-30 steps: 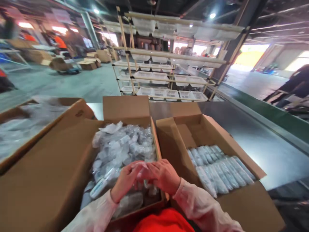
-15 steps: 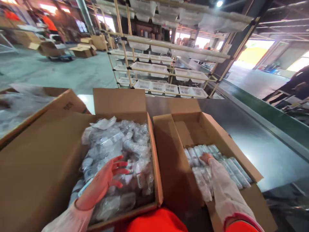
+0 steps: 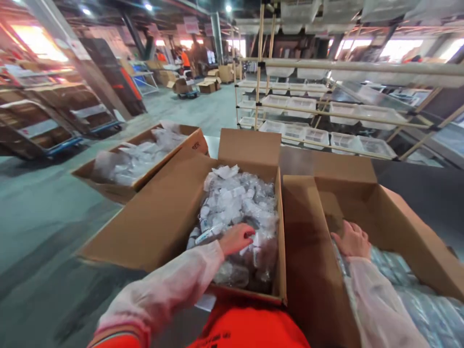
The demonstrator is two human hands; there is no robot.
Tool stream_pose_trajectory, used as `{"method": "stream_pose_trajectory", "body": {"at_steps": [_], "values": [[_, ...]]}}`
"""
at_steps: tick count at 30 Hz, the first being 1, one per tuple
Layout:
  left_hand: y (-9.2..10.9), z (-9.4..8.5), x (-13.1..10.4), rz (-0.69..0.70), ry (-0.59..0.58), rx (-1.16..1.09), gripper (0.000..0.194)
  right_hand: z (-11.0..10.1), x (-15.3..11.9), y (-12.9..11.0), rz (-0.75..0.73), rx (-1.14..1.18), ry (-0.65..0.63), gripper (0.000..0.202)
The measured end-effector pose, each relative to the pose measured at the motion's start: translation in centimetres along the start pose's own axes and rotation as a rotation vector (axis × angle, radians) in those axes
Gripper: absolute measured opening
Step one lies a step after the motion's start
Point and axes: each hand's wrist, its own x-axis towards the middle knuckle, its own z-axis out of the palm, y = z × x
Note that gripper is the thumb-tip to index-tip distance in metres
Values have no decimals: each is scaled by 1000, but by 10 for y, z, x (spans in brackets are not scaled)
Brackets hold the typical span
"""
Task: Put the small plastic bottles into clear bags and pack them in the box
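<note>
My left hand (image 3: 237,239) is over a heap of clear-wrapped small bottles (image 3: 232,195) in the middle cardboard box (image 3: 282,241). Its fingers are bent, a gap shows between thumb and fingertips, and I see nothing held in it. Inside the right-hand cardboard box (image 3: 416,222), my right hand (image 3: 352,240) is palm down near the left wall, with thumb and fingers apart. Just beneath and beside it lie rows of clear-wrapped bottles (image 3: 395,266); the hand and sleeve cover some of them. What the right fingertips touch is hidden.
Left of the middle box, another carton (image 3: 141,181) holds crumpled clear plastic. A rack (image 3: 290,94) with white plastic baskets stands beyond the boxes. Loaded trolleys (image 3: 47,121) are at the far left. The middle box's wide flap (image 3: 152,217) sticks out leftward.
The view has turned left. My left hand's spread fingers have bent over the heap. My right hand has moved off the bottles' middle toward the box's left wall.
</note>
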Motion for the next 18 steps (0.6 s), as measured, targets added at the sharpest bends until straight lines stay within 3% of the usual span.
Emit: {"method": "stream_pose_trajectory", "body": {"at_steps": [2,4,8,13,16,18], "values": [[4,5,16,-53,20,146,34,-4,-5,-49,-187,182,98,36],[6,8,28,-102,50,207,46,-11,-16,-97,-359,413,148,32],[9,17,35,26,-1,279,58,-20,-42,-162,-485,587,-28,20],[16,40,28,174,-32,264,61,-19,-54,-184,-485,580,-236,17],[14,53,15,192,-27,168,24,-23,-55,-180,-453,621,-304,18],[8,57,4,220,-24,53,15,-24,-58,-174,-416,656,-359,19]]}}
